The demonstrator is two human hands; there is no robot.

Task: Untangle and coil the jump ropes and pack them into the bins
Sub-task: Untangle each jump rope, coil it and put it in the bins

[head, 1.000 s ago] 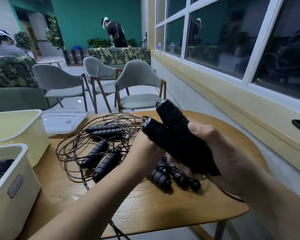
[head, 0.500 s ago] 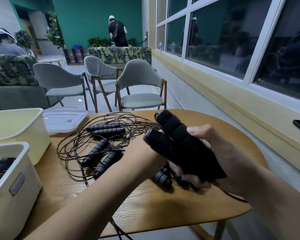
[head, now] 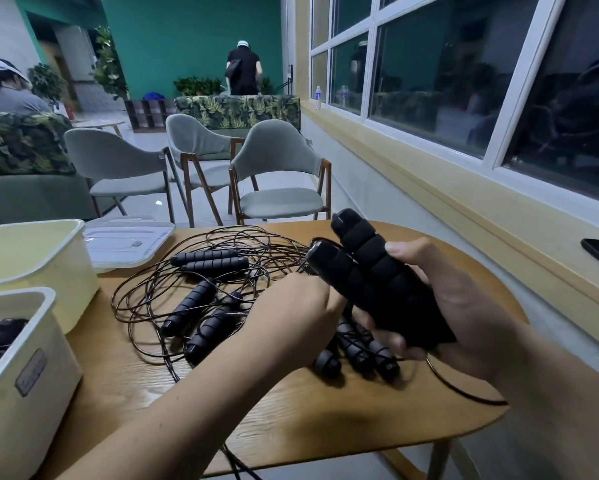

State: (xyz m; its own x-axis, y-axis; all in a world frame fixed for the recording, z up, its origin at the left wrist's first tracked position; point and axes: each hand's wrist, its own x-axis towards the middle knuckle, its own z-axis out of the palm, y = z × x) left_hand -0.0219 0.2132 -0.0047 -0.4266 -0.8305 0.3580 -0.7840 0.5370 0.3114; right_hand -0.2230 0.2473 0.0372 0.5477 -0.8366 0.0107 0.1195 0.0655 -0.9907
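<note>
Two black foam handles (head: 370,271) lie side by side, tips angled up and away. The right hand (head: 464,306) grips them above the wooden table (head: 325,420), thumb on top, fingers wrapped beneath. The left hand (head: 291,317) is curled, knuckles up, just beside the handles; whether it holds anything cannot be told. Further jump ropes (head: 201,292) lie tangled on the table. The near white bin (head: 14,427) bears a label plate (head: 31,372), its writing illegible.

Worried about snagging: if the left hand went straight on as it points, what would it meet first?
Probably the two foam handles gripped by the right hand; the left hand looks almost against them, fingertips hidden.
</note>
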